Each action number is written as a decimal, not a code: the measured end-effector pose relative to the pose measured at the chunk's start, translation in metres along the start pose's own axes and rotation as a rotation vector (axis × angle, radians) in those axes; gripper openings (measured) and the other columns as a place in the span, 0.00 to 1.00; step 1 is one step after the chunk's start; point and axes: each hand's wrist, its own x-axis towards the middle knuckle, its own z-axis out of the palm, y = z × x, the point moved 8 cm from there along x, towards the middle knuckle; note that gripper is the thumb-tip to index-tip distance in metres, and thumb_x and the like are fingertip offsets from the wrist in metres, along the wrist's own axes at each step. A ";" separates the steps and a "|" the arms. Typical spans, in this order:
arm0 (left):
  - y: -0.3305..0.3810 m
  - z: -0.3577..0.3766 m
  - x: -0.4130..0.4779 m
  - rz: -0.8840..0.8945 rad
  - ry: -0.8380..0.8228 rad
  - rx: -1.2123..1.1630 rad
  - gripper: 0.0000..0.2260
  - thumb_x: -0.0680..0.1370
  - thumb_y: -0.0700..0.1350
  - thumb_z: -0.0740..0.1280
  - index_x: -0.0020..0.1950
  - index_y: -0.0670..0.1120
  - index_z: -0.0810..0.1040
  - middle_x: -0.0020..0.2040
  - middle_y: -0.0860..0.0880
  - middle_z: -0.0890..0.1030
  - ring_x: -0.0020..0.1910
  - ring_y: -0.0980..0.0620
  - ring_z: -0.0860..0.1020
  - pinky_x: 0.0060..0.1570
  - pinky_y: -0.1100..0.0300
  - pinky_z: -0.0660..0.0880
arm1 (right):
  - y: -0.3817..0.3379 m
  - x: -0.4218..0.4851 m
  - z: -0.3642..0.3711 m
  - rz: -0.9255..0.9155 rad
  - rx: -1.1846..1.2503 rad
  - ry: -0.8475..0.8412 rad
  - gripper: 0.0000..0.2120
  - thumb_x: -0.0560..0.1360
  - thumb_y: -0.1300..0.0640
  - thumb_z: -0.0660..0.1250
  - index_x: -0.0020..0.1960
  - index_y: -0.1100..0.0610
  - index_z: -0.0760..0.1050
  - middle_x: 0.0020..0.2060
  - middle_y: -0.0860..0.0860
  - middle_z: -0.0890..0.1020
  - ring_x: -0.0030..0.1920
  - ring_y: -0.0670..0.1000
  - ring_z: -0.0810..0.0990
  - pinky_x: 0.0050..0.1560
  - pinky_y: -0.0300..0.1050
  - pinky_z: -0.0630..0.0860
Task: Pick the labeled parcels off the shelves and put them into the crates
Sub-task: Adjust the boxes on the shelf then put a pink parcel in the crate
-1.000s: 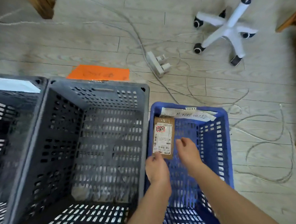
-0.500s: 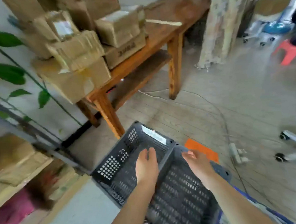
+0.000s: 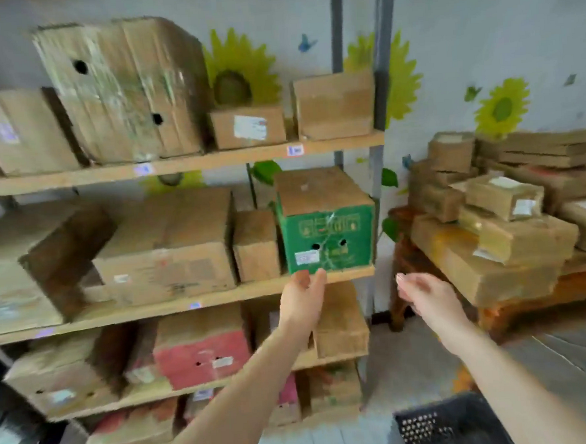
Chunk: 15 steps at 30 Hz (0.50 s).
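Observation:
A green-fronted cardboard box [image 3: 326, 230] with a small white label stands at the right end of the middle shelf [image 3: 220, 296]. My left hand [image 3: 303, 298] is raised just below its front lower edge, fingers apart, holding nothing. My right hand [image 3: 426, 299] is open in the air to the right of the shelf, also empty. More labeled parcels fill the shelves: a small brown box [image 3: 248, 126] with a white label on the top shelf and a red-fronted box [image 3: 202, 357] lower down. A corner of a dark crate [image 3: 448, 425] shows at the bottom right.
A wooden table [image 3: 515, 297] on the right carries a pile of cardboard parcels [image 3: 503, 209]. The metal shelf upright [image 3: 384, 79] stands between shelf and table. Grey floor lies between the shelf and the crate. Sunflower stickers cover the wall.
A second ago my left hand lowered a labeled parcel into the blue crate. Since then the view swung up from the crates to the shelves, and both empty hands rose toward the green box.

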 end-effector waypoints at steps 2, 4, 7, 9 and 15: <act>0.008 -0.069 0.024 0.036 0.041 -0.014 0.21 0.79 0.52 0.61 0.68 0.41 0.71 0.64 0.45 0.76 0.64 0.47 0.73 0.63 0.58 0.68 | -0.053 0.003 0.063 -0.061 0.010 -0.044 0.14 0.77 0.47 0.63 0.56 0.56 0.75 0.53 0.53 0.79 0.56 0.54 0.77 0.61 0.53 0.73; 0.016 -0.132 0.040 0.059 0.094 -0.034 0.22 0.79 0.52 0.60 0.69 0.42 0.70 0.65 0.45 0.75 0.64 0.47 0.73 0.64 0.57 0.68 | -0.102 0.000 0.119 -0.125 0.017 -0.095 0.18 0.76 0.46 0.62 0.60 0.57 0.75 0.54 0.52 0.79 0.57 0.53 0.77 0.62 0.53 0.72; 0.026 -0.211 0.052 0.077 0.154 -0.096 0.22 0.79 0.53 0.61 0.69 0.42 0.69 0.64 0.46 0.75 0.62 0.47 0.73 0.62 0.57 0.70 | -0.166 -0.010 0.188 -0.226 0.041 -0.174 0.16 0.76 0.48 0.63 0.57 0.57 0.75 0.53 0.52 0.80 0.57 0.53 0.78 0.61 0.53 0.73; 0.034 -0.256 0.054 0.102 0.198 -0.127 0.22 0.78 0.53 0.61 0.70 0.44 0.69 0.64 0.47 0.75 0.61 0.49 0.73 0.58 0.58 0.70 | -0.206 -0.018 0.224 -0.290 0.051 -0.214 0.10 0.77 0.49 0.63 0.52 0.55 0.75 0.51 0.52 0.81 0.56 0.53 0.78 0.62 0.54 0.73; 0.055 -0.370 0.055 0.165 0.358 -0.169 0.20 0.78 0.53 0.62 0.67 0.44 0.72 0.60 0.49 0.77 0.59 0.50 0.75 0.57 0.57 0.71 | -0.307 -0.050 0.303 -0.475 0.112 -0.319 0.11 0.76 0.50 0.64 0.54 0.54 0.75 0.45 0.49 0.81 0.52 0.49 0.80 0.59 0.49 0.75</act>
